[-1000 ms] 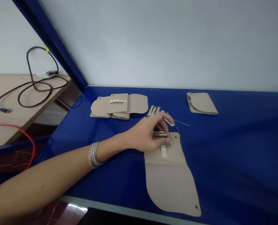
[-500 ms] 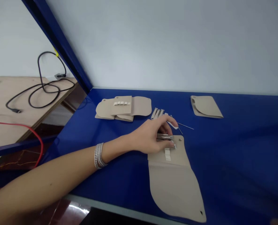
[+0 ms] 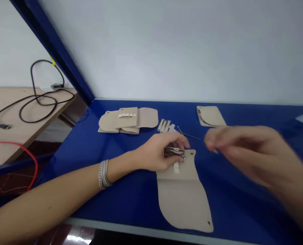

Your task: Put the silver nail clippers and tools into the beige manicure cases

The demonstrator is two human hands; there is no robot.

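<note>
- Closest in, an open beige leatherette pouch (image 3: 183,197) lies flat on the glossy blue counter (image 3: 131,200). Its rounded flap points toward the front edge, and it is spread wide enough to expose a white elastic loop (image 3: 176,167) inside.
- The left hand (image 3: 158,154), with a silver beaded bracelet (image 3: 103,174) on the wrist, rests on the pouch's far end. Thumb and fingers pinch a small silver metal clipper (image 3: 176,152) just above that loop, held low and sideways, apparently lined up with it.
- The clipper is slim and shiny, lying across the pouch and half hidden by the fingers.
- The right hand (image 3: 245,149) hangs over the counter to the right of the pouch. It's too blurred to tell whether the fingers are spread or closed.
- Farther back are loose silver metal tools (image 3: 165,125) and a thin metal pick (image 3: 191,135), both within easy reach.
- Farthest off, a stack of beige pouches (image 3: 128,119) sits on the left and one folded beige pouch (image 3: 210,116) on the right.
</note>
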